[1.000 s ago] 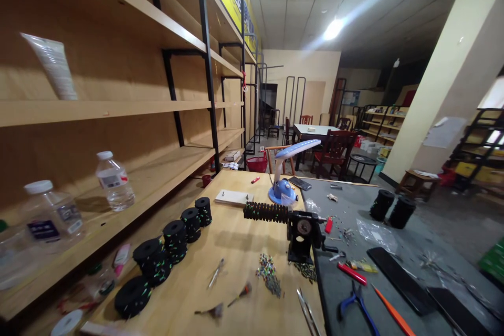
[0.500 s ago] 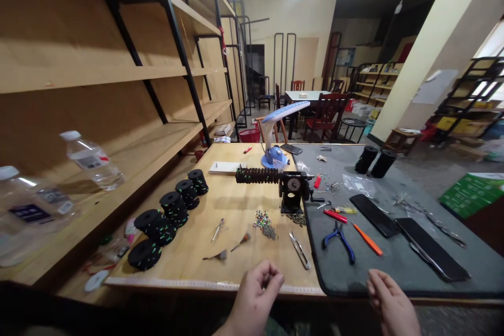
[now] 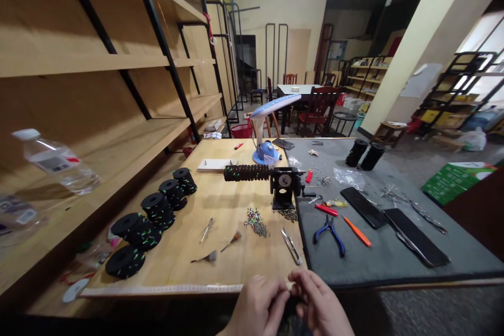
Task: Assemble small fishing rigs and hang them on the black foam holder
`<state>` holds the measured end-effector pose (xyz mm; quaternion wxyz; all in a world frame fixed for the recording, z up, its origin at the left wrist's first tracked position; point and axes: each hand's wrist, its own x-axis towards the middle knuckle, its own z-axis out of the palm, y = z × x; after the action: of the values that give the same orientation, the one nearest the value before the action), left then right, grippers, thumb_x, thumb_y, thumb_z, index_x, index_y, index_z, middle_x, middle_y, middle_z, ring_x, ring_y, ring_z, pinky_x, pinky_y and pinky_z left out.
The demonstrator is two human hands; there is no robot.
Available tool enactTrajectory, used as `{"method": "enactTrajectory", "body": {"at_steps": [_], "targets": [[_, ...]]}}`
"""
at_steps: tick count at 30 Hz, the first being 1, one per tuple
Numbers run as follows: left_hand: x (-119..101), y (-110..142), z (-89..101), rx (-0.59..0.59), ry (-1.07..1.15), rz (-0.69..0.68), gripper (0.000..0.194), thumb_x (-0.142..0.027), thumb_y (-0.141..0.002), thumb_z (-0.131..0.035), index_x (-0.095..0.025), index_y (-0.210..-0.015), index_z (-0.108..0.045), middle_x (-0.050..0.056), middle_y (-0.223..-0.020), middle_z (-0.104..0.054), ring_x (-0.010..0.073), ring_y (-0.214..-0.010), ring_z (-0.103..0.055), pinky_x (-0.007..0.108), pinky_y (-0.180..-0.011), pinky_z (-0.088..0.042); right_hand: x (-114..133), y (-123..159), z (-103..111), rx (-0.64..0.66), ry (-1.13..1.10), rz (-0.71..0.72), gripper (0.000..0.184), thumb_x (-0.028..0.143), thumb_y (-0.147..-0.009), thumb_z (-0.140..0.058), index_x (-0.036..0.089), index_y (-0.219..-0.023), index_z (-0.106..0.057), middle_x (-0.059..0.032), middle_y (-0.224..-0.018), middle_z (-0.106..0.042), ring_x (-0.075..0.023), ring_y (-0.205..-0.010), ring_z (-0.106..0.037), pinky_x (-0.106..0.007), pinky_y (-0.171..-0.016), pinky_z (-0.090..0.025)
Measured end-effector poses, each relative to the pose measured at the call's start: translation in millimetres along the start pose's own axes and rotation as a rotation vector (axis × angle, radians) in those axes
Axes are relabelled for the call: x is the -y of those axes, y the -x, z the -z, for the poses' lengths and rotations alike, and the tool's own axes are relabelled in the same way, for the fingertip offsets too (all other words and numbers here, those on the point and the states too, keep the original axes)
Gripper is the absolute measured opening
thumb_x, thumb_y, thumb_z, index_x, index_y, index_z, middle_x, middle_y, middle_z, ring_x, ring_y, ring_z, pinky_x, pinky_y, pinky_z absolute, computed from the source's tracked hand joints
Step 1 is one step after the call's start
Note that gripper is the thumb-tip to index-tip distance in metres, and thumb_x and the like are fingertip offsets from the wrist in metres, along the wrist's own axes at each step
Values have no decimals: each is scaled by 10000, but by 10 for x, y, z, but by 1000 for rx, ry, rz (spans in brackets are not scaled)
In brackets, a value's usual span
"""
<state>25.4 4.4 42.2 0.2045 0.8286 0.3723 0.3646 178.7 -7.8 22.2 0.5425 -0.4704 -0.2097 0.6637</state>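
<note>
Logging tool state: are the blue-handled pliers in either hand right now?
No, the pliers lie on the grey mat, away from both hands.

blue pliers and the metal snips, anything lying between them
Nothing loose: between the blue pliers and the metal snips, the head view shows only bare wooden tabletop and the edge of the grey mat.

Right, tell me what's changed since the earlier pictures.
The hands, out of view at first, then apart, are now together: the right hand has moved left to meet the left hand. A small pale bit shows between their fingertips; which hand grips it is unclear. The lamp, pliers and black rolls stayed put.
</note>
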Motion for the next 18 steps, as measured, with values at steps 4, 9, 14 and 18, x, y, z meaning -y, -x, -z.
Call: {"method": "enactTrajectory", "body": {"at_steps": [4, 9, 14, 18], "targets": [[79, 59, 8, 10, -84, -78, 170, -154, -881, -430, -200, -773, -552, 29, -629, -629, 163, -572, -600, 242, -553, -403, 58, -101, -1, -22, -60, 35, 390, 492, -588, -839, 148, -689, -685, -16, -674, -675, -126, -606, -604, -150, -423, -405], [211, 129, -23, 12, -143, -94, 175, -138, -876, -422, -203, -751, -525, 17, -609, -620, 151, -549, -591, 231, -536, -394, 118, -130, -50, -25, -102, 41, 388, 458, -582, -857, 154, -710, -653, -26, -692, -709, -163, -686, -673, -146, -439, -422], [391, 221, -127, 1, -217, -152, 174, -115, -865, -441, -208, -742, -520, 2, -589, -616, 142, -526, -580, 229, -522, -392, 225, -175, -68, -19, -93, 78, 388, 472, -619, -833, 156, -718, -630, -24, -682, -710, -153, -612, -676, -148, -414, -424], [533, 279, -204, 19, -282, -162, 174, -110, -861, -455, -205, -743, -541, 6, -584, -618, 149, -525, -583, 238, -515, -394, 297, -215, -52, -3, -59, 147, 373, 481, -644, -813, 157, -709, -640, -22, -673, -704, -142, -579, -657, -156, -411, -444]]}}
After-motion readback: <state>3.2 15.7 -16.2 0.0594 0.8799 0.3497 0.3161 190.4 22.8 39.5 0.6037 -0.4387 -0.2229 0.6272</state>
